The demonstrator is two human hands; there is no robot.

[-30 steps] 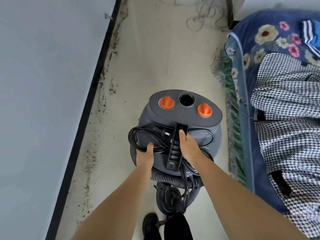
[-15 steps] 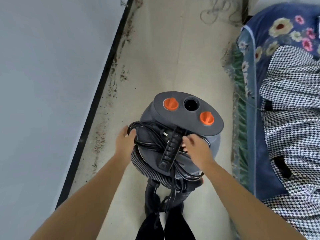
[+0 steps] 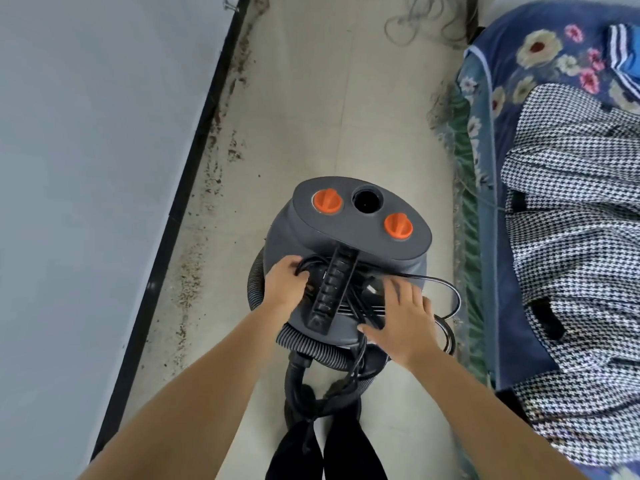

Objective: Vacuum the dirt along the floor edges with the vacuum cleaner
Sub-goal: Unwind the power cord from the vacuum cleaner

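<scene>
A grey canister vacuum cleaner (image 3: pixel 346 233) with two orange knobs stands on the pale floor in front of me. Its black power cord (image 3: pixel 446 289) is coiled on top around the black handle (image 3: pixel 332 289), and one loop hangs out to the right. My left hand (image 3: pixel 285 285) grips the cord bundle left of the handle. My right hand (image 3: pixel 401 317) rests spread over the cord on the right side, fingers apart. The ribbed grey hose (image 3: pixel 311 344) wraps round the body. Dirt (image 3: pixel 204 188) lies along the black skirting at the left.
The grey wall (image 3: pixel 86 168) and black skirting (image 3: pixel 180 209) run along the left. A bed with a blue floral sheet (image 3: pixel 540 53) and a houndstooth cloth (image 3: pixel 581 237) lines the right. Tangled wire (image 3: pixel 415 19) lies on the floor far ahead. More dirt (image 3: pixel 440 105) sits by the bed.
My left hand has moved from the vacuum's left side onto the cord bundle and closed on it. My right hand has spread flat, and a loop of cord has come loose to the right.
</scene>
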